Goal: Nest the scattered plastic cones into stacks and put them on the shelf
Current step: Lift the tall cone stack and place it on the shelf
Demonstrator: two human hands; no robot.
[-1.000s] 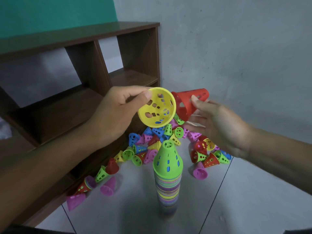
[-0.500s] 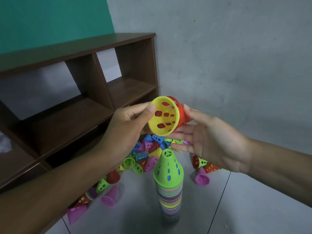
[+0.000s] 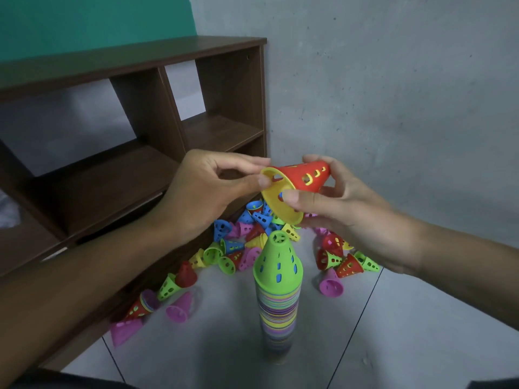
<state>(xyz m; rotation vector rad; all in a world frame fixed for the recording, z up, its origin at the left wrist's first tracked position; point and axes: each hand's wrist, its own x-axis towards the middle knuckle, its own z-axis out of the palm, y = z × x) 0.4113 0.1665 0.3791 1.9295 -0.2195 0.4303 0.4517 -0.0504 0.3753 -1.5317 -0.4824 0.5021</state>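
Note:
A red cone (image 3: pixel 304 175) sits nested over a yellow cone (image 3: pixel 280 203), both tilted with their tips pointing up and right. My left hand (image 3: pixel 207 192) pinches the yellow rim from the left. My right hand (image 3: pixel 351 214) grips the pair from the right, thumb on the yellow rim and fingers over the red tip. Directly below stands a tall upright stack of nested cones (image 3: pixel 278 299) topped by a green one. Several loose cones (image 3: pixel 244 242) in many colours lie scattered on the floor behind it.
A dark brown wooden shelf unit (image 3: pixel 146 169) with open compartments stands at the left against the wall. A grey wall (image 3: pixel 393 94) closes the corner on the right. Grey floor tiles (image 3: pixel 379 346) lie in front.
The red cone has gone over the yellow one, and both hands have turned the nested pair so its open end faces down-left instead of toward me.

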